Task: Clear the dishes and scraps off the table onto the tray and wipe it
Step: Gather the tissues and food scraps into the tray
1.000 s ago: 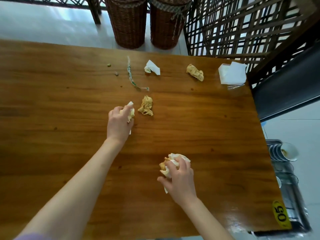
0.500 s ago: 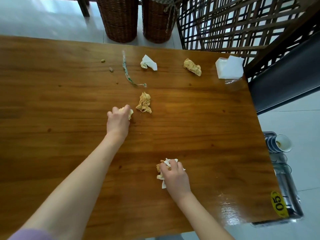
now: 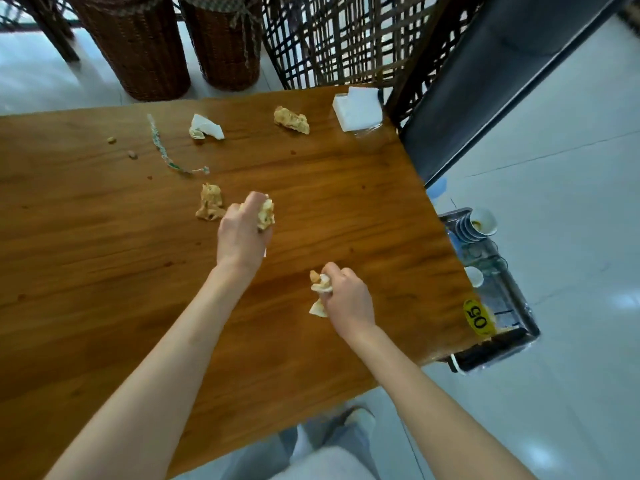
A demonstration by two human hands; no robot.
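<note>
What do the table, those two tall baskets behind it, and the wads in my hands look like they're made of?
Table: wood or wood veneer, glossy varnish; grain lines and a sheen show. Baskets: dark woven wicker or rattan, by the weave texture. Wads in the left hand and right hand: crumpled paper napkins, stained yellowish, by the soft creases.

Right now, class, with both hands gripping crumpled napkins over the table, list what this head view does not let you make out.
- Tray: the table edge covers its near side, so its full contents are hidden.
- Napkin in the left hand: mostly wrapped by fingers.
- Wad in the right hand: one napkin or several, unclear.
- Small scraps: too small to identify.
- Left part of the table: cut off by the frame.
</note>
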